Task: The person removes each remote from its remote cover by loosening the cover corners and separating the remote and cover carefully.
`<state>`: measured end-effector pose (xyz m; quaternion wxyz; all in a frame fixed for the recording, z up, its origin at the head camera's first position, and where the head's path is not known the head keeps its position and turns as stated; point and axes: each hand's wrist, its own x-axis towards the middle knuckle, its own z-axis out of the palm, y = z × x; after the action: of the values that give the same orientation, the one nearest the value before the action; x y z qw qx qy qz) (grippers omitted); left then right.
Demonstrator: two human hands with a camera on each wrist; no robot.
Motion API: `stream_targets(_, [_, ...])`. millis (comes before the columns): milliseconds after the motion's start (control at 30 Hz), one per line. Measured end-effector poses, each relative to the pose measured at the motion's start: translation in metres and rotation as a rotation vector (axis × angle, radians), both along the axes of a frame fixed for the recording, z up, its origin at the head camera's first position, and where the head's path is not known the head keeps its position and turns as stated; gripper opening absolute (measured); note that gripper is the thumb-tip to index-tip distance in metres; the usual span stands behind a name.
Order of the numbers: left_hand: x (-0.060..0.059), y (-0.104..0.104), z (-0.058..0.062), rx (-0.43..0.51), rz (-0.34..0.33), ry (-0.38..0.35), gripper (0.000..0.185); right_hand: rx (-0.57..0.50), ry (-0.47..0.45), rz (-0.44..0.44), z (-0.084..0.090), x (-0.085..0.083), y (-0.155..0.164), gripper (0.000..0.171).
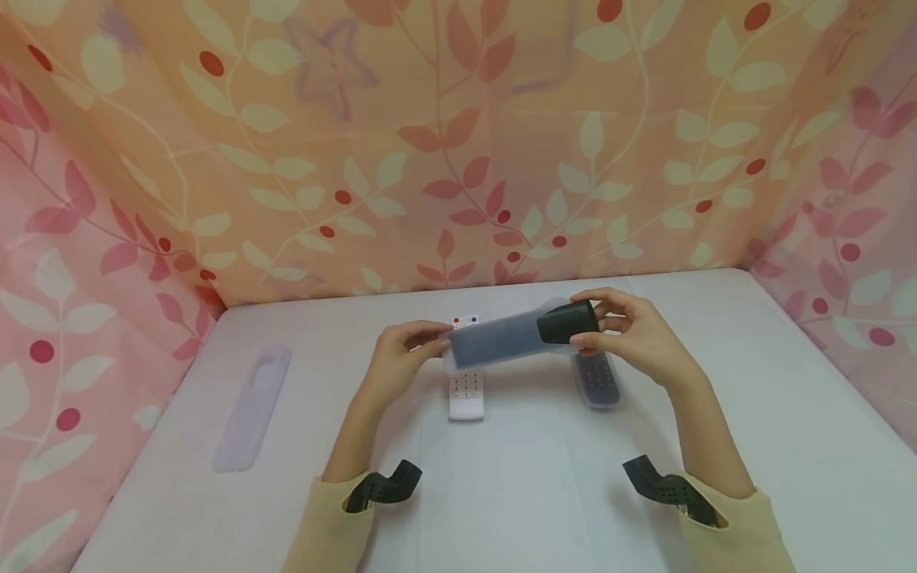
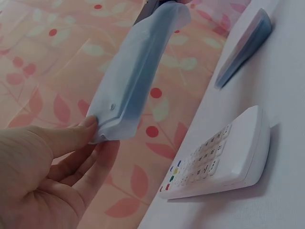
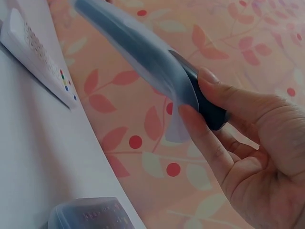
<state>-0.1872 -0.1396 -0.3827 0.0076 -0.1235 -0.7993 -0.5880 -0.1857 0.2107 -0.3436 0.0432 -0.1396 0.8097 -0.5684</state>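
A black remote control [image 1: 569, 321] lies partly inside a frosted, see-through remote cover [image 1: 494, 341], held up over the table and slightly tilted. Its black end sticks out of the cover on the right. My left hand [image 1: 394, 362] pinches the cover's closed left end between thumb and fingers, plain in the left wrist view. At the other end, my right hand [image 1: 645, 338] grips the bare black end, with a fingertip at the cover's open edge [image 3: 183, 109]. Beneath the cover, a white remote control [image 1: 466, 407] with coloured buttons lies on the table, its middle hidden in the head view.
Near my right hand, a dark remote in a clear cover [image 1: 600, 386] lies on the white table [image 1: 516, 493]. A flat, pale translucent cover [image 1: 252, 414] lies at the left. Behind and at both sides hangs a leaf-patterned curtain [image 1: 444, 159]. Black straps [image 1: 387, 485] circle both sleeves.
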Motion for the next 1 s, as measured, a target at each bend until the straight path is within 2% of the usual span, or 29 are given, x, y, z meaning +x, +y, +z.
stream_targets(400, [-0.0024,-0.0001,-0.0009,0.037,0.011,0.011,0.024,0.055,0.003,0.001,0.0001,-0.0008,0.0025,0.059])
stream_targets(1000, [-0.0016,-0.002,0.002,0.035,0.012,0.001,0.024,0.042,0.017,0.014,-0.0011,-0.0014,0.006,0.057])
